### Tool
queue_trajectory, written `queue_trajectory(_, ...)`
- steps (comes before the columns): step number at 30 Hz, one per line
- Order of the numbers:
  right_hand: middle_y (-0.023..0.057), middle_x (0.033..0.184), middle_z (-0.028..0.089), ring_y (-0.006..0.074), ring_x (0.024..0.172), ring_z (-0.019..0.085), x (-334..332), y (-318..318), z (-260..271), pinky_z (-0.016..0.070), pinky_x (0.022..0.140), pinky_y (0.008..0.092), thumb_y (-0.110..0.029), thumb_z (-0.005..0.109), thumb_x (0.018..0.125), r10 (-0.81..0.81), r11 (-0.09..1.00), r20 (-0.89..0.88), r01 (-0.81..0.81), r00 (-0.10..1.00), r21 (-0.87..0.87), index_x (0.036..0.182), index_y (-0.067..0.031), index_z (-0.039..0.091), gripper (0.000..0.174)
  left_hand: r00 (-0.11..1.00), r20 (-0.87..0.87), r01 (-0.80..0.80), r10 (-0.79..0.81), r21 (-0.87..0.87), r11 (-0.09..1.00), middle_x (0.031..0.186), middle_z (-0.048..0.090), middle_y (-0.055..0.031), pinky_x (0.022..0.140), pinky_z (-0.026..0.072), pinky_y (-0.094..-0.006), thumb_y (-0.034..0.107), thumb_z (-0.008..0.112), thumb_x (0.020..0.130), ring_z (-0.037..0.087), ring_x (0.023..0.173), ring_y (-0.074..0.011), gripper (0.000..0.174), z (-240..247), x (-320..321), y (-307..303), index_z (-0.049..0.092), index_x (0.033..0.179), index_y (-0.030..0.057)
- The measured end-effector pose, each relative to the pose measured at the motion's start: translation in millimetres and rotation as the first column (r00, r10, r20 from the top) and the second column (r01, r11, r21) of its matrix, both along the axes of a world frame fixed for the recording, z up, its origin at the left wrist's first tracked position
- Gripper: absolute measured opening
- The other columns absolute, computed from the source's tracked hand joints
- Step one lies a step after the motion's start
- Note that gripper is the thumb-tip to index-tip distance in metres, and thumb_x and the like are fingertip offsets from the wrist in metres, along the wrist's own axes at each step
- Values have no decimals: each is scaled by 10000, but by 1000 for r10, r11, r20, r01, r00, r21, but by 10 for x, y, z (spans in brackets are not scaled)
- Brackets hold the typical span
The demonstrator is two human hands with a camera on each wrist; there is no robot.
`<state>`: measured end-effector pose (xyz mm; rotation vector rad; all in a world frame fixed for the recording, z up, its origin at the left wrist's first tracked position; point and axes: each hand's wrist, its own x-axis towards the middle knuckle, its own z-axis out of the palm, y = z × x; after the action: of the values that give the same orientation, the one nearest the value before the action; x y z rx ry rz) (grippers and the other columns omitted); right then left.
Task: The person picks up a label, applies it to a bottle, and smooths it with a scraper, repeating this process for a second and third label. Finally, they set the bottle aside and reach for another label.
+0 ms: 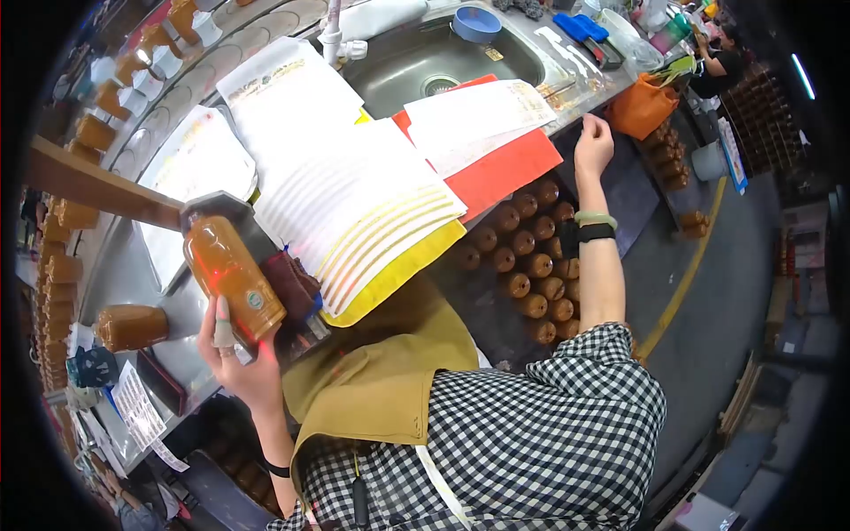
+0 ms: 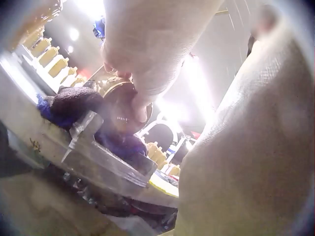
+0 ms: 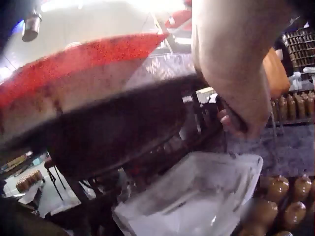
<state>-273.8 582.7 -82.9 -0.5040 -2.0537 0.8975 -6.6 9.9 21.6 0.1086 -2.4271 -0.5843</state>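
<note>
In the head view my left hand (image 1: 241, 367) grips the base end of an orange-brown bottle (image 1: 228, 265) with a small round label near its base. One finger wears a pale finger cot (image 1: 223, 327). The bottle leans on a stand padded with dark cloth (image 1: 292, 283), its neck end by a dark angular block (image 1: 217, 208). In the left wrist view the thumb presses beside the round bottle base (image 2: 119, 105). My right hand (image 1: 593, 149) is raised by the counter's edge, fingers loosely bent, right of white label sheets (image 1: 478, 119) on a red sheet (image 1: 513, 173).
White sheets with gold strips (image 1: 363, 212) lie over a yellow sheet (image 1: 398, 274). Behind them is a sink (image 1: 390, 93) with a blue bowl (image 1: 476, 25). Another brown bottle (image 1: 131, 327) lies at left. Several bottles (image 1: 531, 265) stand below the counter, near a white crate (image 3: 197, 187).
</note>
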Motion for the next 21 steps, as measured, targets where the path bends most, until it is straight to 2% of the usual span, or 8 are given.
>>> queue_trajectory(4,171,1016,758,297,973,730,-208,-493,726,542,861,379,-227,689,965,360,887,449,-450,818,107,1072,-56,767,216,1000,4,-18,18,-41,999,1390,626,-113,1075,454,-411,-13,893,688,588,1261,-306,781,-12,8,-30,630,1418,77)
queue_trajectory(7,154,1024,775,284,946,742,-695,-432,659,555,851,370,-212,695,955,439,795,503,-583,745,169,1123,-31,760,255,1000,-3,-12,12,-19,1000,1395,624,-115,1070,457,-413,-11,893,686,590,1263,-305,773,-19,9,-32,639,1410,79)
queue_trajectory(12,194,1060,766,326,935,739,-1438,-163,387,556,860,410,-311,766,887,180,781,801,-578,570,236,1156,-46,754,378,1000,8,1,-1,-9,1000,1397,621,-100,1071,464,-413,18,921,678,604,1238,-303,789,-4,17,-52,634,1411,66)
queue_trajectory(14,188,1038,769,345,921,738,-1564,-126,379,558,854,439,-370,770,871,153,850,900,-518,407,90,1116,-49,761,404,999,42,-23,23,1,1000,1398,618,-99,1072,463,-408,35,932,673,601,1243,-301,793,-10,42,-73,634,1407,59)
queue_trajectory(16,198,1015,766,364,902,738,-1621,-214,411,559,831,462,-398,745,880,147,830,857,-533,493,164,1076,-36,756,411,999,42,-20,19,29,999,1394,616,-106,1075,461,-406,27,924,683,597,1253,-300,765,-4,32,-48,639,1393,51)
queue_trajectory(18,199,1006,764,369,930,732,-1669,-592,503,555,830,465,-391,738,876,-73,802,674,-358,735,477,1045,-61,760,372,999,35,-20,18,54,998,1390,616,-110,1077,459,-403,23,919,689,596,1257,-299,751,-6,24,-55,641,1386,46)
queue_trajectory(20,134,1068,763,361,987,720,-1569,-1076,723,565,841,458,-329,706,923,157,740,631,-514,760,434,1012,-126,773,231,999,33,-25,22,74,997,1385,617,-113,1080,457,-401,19,913,695,595,1261,-298,736,-22,25,-65,642,1379,41)
queue_trajectory(21,135,1046,765,346,954,719,-1644,-1289,732,560,829,438,-307,722,912,314,630,683,-683,660,370,1006,-110,769,223,1000,23,-4,3,72,997,1383,617,-116,1076,460,-399,16,909,697,596,1262,-298,725,-35,26,-79,644,1372,32)
